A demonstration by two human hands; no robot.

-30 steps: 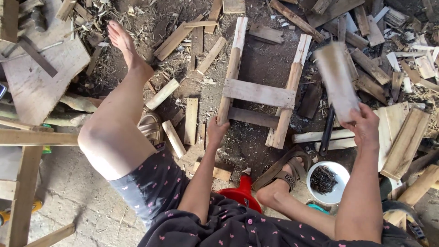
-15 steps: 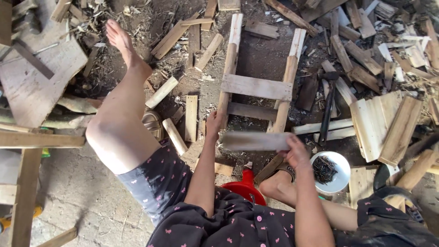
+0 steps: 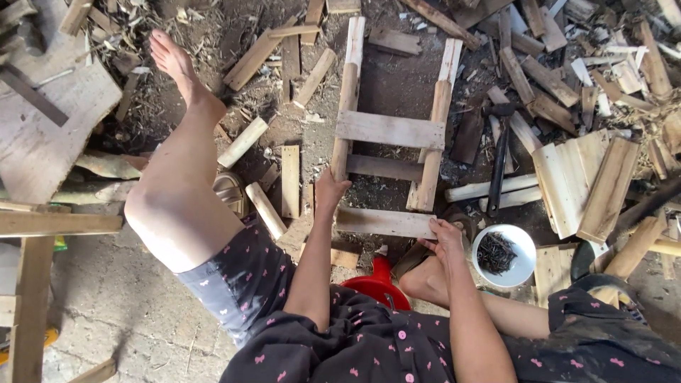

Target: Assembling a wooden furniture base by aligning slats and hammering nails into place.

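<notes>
Slat work on a ladder-like wooden frame (image 3: 389, 128) was observed on the dirt floor, seen from above. 2 long rails were laid roughly parallel, running away from the seated person. 2 cross slats were already seated across the rails: a pale one (image 3: 389, 130) farther out and a darker one (image 3: 383, 167) just below it. Whether either was nailed could not be told.

A 3rd slat (image 3: 383, 223) was held across the near ends of the rails. The right hand (image 3: 445, 237) was closed over its right end, fingers (image 3: 434, 228) curled on top of the board, thumb hidden. The left hand (image 3: 330, 190) was set on the near end of the left rail (image 3: 347, 99), fingers wrapped loosely around it, just above the left end of the 3rd slat; contact with the slat itself could not be confirmed.

Just right of the right-hand fingers, a white bowl (image 3: 504, 255) of dark nails was noted. A hammer (image 3: 499, 152) was lying beyond that hand, between the right rail and a stack of pale boards (image 3: 567, 177), untouched. A red stool (image 3: 379, 280) was seen under the person, below both hands. Offcuts and chips were scattered all round.

Judged stage: the 3rd slat was placed or being aligned, not fastened. Left to do, as far as could be judged: squaring it, nailing it, and possibly further slats toward the far ends, where the rails were bare.
</notes>
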